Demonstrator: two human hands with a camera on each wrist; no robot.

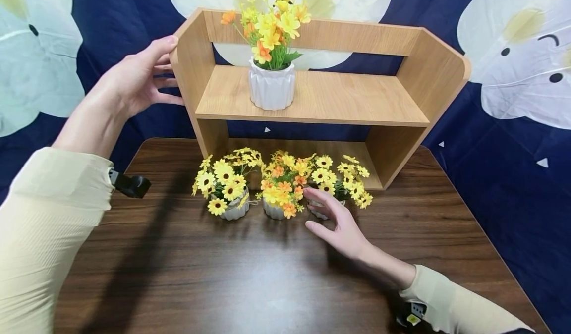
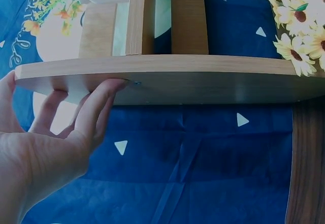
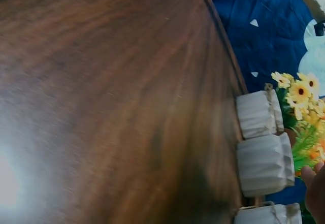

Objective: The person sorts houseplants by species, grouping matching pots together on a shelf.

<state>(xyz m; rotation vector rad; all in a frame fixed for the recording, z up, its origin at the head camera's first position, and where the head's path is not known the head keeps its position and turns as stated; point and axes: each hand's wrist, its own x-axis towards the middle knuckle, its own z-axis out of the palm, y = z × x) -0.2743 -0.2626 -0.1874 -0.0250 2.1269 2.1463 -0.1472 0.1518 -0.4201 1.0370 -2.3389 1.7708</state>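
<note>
Spread wide, our left hand rests against the left side of a wooden shelf; our right hand gapes beside the middle flowerpot, touching or not we cannot tell. Beneath spreads a dark table. On the shelf's upper board stands a white pot; nearer us, the left pot and right pot flank the middle one. Our left wrist view alone shows fingertips on the panel's outer face; our right one bares pot walls that blooms mostly hide from the head view.
</note>
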